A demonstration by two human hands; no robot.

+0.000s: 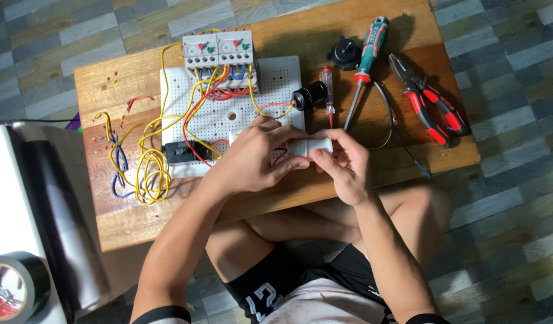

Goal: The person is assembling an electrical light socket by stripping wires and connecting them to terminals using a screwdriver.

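**Tech 1:** Two hands meet over the near edge of the low wooden work board (pixel 348 24) in the head view. Report grip state.

**Tech 2:** Left hand (pixel 252 159) is wrapped around one end of the small white plastic cylindrical fitting (pixel 309 146); right hand (pixel 342 162) pinches the other end between thumb and fingers. Both are clamped on the same part, held just above the board.

**Tech 1:** Condition of the fitting?

**Tech 2:** Smooth, white, rounded body. Red and blue conductors show beneath it, by the left fingers; whether they enter it cannot be determined.

**Tech 1:** Progress?

**Tech 2:** As judged: the white perforated mounting panel (pixel 276 72) already carries two grey breaker units (pixel 219 51) and a black round switch (pixel 309 95), linked by yellow, red and blue wiring (pixel 145 168). The fitting is not yet mounted.

**Tech 1:** Tools?

**Tech 2:** Green-handled screwdriver (pixel 366 57) and red-handled pliers (pixel 429 102) lie idle, well apart from both hands.
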